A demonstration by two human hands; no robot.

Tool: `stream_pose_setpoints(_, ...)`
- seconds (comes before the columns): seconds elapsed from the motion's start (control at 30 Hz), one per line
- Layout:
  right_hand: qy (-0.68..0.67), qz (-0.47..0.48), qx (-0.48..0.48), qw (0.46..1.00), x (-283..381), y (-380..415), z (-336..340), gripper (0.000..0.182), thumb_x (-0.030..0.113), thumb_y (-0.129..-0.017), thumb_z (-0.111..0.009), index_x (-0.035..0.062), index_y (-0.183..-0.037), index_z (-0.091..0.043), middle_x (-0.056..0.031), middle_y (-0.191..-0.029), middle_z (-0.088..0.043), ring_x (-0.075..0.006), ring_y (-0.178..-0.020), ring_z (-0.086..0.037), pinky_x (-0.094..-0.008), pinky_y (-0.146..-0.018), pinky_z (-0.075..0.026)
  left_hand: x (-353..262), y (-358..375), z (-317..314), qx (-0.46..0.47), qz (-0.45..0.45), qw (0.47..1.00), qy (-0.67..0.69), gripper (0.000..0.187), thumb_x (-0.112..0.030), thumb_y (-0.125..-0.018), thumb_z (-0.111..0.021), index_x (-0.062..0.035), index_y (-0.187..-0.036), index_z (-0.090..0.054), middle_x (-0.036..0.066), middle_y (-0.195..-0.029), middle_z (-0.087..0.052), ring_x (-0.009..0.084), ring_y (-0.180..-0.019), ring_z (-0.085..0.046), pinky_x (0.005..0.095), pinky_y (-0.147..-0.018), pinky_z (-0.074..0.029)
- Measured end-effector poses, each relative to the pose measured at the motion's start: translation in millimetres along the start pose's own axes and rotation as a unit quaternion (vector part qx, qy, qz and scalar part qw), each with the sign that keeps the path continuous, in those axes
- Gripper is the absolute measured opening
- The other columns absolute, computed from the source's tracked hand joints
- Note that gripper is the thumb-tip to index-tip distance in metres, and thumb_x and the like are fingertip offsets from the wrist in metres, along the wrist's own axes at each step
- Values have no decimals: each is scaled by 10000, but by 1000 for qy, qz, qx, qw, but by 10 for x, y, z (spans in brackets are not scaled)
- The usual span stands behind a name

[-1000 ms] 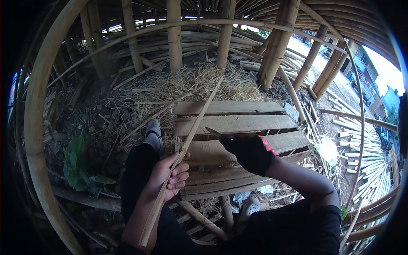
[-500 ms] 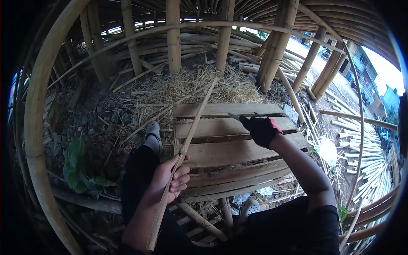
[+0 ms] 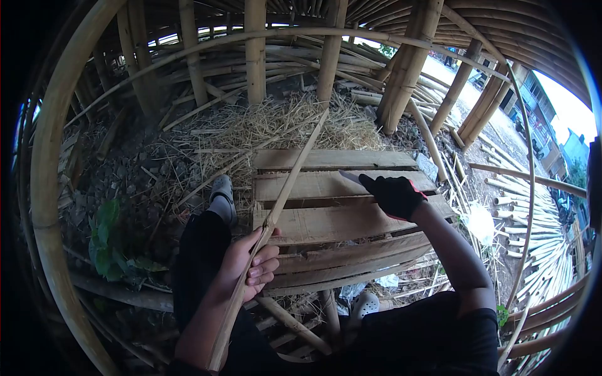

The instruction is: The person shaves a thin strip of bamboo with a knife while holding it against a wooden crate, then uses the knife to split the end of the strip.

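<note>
My bare left hand (image 3: 252, 266) is wrapped round a long split bamboo strip (image 3: 292, 180), which slants from the lower left up past the slatted wooden bench (image 3: 313, 219). A rough, frayed node on the strip lies just above my thumb. Over the right half of the bench, my right hand (image 3: 395, 195) wears a black glove with red trim and is closed on a knife (image 3: 351, 177). Its blade points up and left, apart from the strip; the handle is mostly hidden in the glove.
Bamboo posts (image 3: 256, 62) stand beyond a heap of straw-like shavings (image 3: 282, 128). A thin bamboo pole (image 3: 276, 32) curves across the top. Cut bamboo poles (image 3: 542, 244) lie at right. My shoe (image 3: 223, 191) rests left of the bench, near leafy green plants (image 3: 110, 241).
My right hand has shifted a little right and down with the knife, and more of the blade's flat shows. My left hand keeps its hold on the strip.
</note>
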State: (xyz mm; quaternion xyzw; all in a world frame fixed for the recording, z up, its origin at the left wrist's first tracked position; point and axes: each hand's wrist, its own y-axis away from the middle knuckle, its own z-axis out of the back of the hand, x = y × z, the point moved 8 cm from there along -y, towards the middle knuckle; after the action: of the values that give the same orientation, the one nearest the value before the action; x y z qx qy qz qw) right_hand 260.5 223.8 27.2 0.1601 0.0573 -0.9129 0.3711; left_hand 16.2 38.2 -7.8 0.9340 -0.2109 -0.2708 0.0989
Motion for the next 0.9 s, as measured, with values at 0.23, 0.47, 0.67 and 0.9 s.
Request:
stream_pose_setpoints(0.23, -74, 121, -89, 986, 706, -475, 250, 519, 88, -967, -422, 126, -1483, -377, -136, -960, -642, -278, -807, -664, -408, -712, -546, -59, -18, 23, -20, -51, 998, -41, 328, -345, -1073, -333, -90, -1209, -489, -48, -592, -333, 53, -403, -291, 199, -334, -271)
stream_pose_setpoints(0.47, 14, -91, 53, 994, -351, -477, -351, 467, 194, -944, -506, 143, -1406, -462, -135, -1064, -675, -300, -949, -686, -433, -777, -552, -111, -1, 98, -33, -53, 998, -2, 334, -323, -1067, -359, -47, -1195, -497, -49, -576, -342, 47, -388, -307, 184, -306, -266)
stream_pose_setpoints(0.67, -49, -512, 25, 857, -2057, 500, -1060, 430, 321, -1046, -322, 111, -1214, -657, -128, -1037, -720, -301, -957, -694, -423, -808, -532, -54, 20, 85, -30, -25, 999, -6, 344, -322, -1068, -345, -43, -1202, -495, -54, -574, -340, 39, -389, -303, 178, -308, -265)
stream_pose_setpoints(0.9, 81, -346, -12, 935, -1415, 249, -547, 357, 228, -1007, -380, 125, -1258, -613, -102, -899, -720, -318, -840, -706, -436, -723, -544, 85, 15, -17, -19, 23, 998, -47, 352, -313, -1072, -314, -38, -1223, -473, -56, -565, -337, 28, -380, -294, 165, -307, -265)
